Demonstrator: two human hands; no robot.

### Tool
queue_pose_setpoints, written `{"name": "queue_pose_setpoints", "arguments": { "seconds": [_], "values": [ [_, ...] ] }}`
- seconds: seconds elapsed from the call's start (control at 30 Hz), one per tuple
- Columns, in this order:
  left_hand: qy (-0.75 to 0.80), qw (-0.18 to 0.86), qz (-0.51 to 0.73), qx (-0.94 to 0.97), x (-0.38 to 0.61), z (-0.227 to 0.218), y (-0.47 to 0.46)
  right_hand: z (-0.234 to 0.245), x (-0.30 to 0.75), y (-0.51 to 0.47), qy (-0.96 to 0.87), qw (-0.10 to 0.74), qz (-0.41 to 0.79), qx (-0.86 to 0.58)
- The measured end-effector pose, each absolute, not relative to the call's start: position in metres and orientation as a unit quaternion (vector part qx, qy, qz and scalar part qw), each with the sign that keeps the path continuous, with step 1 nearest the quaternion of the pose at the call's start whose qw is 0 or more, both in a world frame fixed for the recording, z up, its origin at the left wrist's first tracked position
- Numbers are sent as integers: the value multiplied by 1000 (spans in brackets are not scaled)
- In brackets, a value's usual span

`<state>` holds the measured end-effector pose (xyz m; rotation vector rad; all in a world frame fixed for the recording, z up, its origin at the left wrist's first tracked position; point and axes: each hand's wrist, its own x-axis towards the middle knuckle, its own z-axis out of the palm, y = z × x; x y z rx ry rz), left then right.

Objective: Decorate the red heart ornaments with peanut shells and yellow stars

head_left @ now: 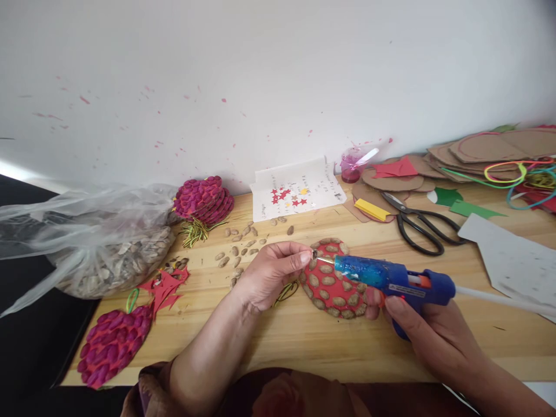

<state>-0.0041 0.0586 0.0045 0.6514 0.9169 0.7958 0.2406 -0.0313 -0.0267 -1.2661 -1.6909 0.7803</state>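
Note:
My left hand [275,272] pinches a small brown peanut shell piece [314,254] between thumb and fingertips. In my right hand [438,327] is a blue hot glue gun [391,279], its metal nozzle at the shell piece and a white glue stick [499,300] running out of its back. Beneath the nozzle lies a round red disc [329,282] with brown peanut shells set over it, partly hidden by the gun and my fingers. Several loose peanut shells [223,262] are scattered on the wood table left of the disc, some beside my left wrist.
Purple shell-covered discs are stacked [203,200] at the back left, near a clear bag of shells [117,260]. Another purple disc [113,341] lies front left. Black-handled scissors [419,226], a cup of pink paint [351,168] and cardboard pieces [490,150] occupy the back right.

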Motion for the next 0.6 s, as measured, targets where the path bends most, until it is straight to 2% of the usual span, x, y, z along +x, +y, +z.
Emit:
{"name": "queue_pose_setpoints", "arguments": {
  "seconds": [0.23,0.37,0.6],
  "values": [
    [428,761,365,324,-6,2,60,-24,238,-26,-649,429,314,-545],
    [435,713,337,435,-6,5,57,-20,236,-23,-572,419,369,-601],
    [471,390,249,751,7,19,36,-16,230,-20,-470,449,448,-614]
  ]
}}
